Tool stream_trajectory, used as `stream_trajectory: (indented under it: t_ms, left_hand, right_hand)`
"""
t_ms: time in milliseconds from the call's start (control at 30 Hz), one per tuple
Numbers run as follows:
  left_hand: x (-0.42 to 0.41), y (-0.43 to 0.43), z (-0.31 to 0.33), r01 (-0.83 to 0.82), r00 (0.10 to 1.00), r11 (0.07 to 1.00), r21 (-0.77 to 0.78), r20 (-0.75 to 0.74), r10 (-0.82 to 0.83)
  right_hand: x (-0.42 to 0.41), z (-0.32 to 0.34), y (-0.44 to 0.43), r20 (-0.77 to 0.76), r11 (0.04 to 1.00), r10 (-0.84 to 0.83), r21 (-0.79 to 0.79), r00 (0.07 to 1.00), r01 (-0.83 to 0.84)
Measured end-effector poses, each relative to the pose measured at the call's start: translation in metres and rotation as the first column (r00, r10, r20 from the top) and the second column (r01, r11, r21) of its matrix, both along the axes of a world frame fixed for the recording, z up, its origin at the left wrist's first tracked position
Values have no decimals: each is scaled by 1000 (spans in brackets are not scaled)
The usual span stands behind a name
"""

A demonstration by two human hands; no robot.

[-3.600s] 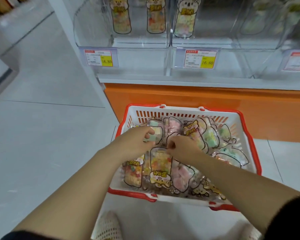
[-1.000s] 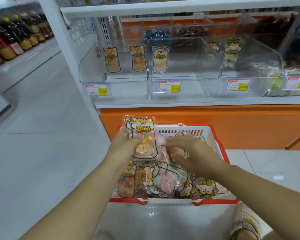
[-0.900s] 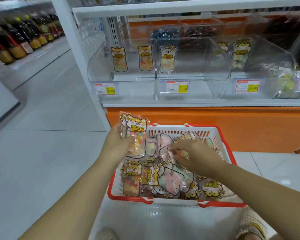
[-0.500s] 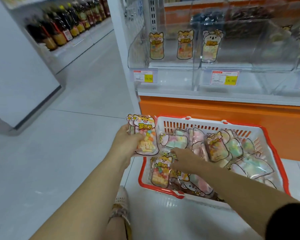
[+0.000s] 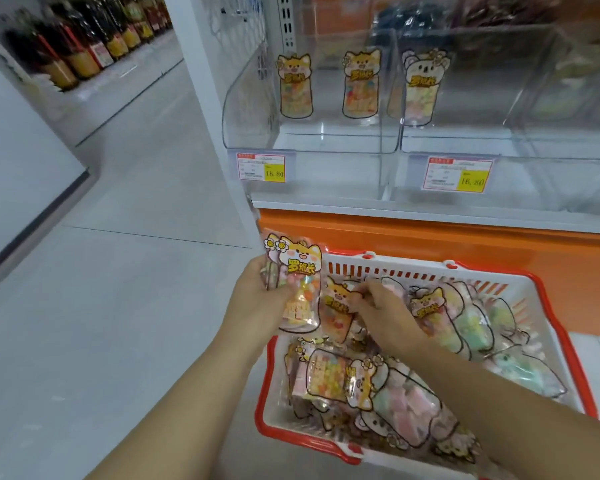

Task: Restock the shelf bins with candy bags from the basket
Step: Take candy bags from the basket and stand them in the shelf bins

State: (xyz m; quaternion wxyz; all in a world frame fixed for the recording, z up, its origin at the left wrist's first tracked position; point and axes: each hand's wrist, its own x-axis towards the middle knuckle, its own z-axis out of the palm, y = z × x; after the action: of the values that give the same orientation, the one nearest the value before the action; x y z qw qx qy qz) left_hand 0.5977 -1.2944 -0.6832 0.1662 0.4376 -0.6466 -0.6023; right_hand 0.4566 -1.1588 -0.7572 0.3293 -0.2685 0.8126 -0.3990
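A white basket with a red rim (image 5: 565,344) sits on the floor below the shelf, holding several cat-printed candy bags (image 5: 388,393). My left hand (image 5: 257,299) grips a small stack of candy bags (image 5: 300,289) upright over the basket's left rim. My right hand (image 5: 378,310) pinches the top of another orange cat candy bag (image 5: 333,317) just right of that stack, inside the basket. Clear shelf bins (image 5: 312,143) stand above, with two cat bags in the left bin and a koala bag (image 5: 421,88) in the bin beside it.
Price tags (image 5: 261,167) hang on the bin fronts. An orange base panel (image 5: 465,244) runs under the shelf, just behind the basket. A white shelf post (image 5: 215,109) stands left of the bins. Bottles (image 5: 84,50) line a far shelf across the grey floor aisle.
My right hand has moved up from the basket's front bags and now pinches a cat bag beside the stack. My left hand keeps its stack in about the same place.
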Motion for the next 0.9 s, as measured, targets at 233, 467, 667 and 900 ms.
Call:
stream_trajectory:
  t_ms: [233, 467, 667, 900]
  left_hand:
    - [-27, -10, 9, 109, 992, 994, 26, -73, -107]
    - [-46, 13, 17, 232, 958, 938, 256, -225, -176]
    - [-49, 10, 47, 278, 925, 928, 247, -328, -190]
    - [-43, 22, 77, 402, 875, 912, -76, -262, -408]
  right_hand:
    - [-38, 69, 14, 52, 831, -429, -369, 902, 416]
    - [-26, 90, -3, 189, 785, -437, -397, 879, 476]
    - [-18, 125, -18, 246, 729, -464, -439, 851, 525]
    - [-6, 155, -20, 220, 638, -507, -555, 833, 535]
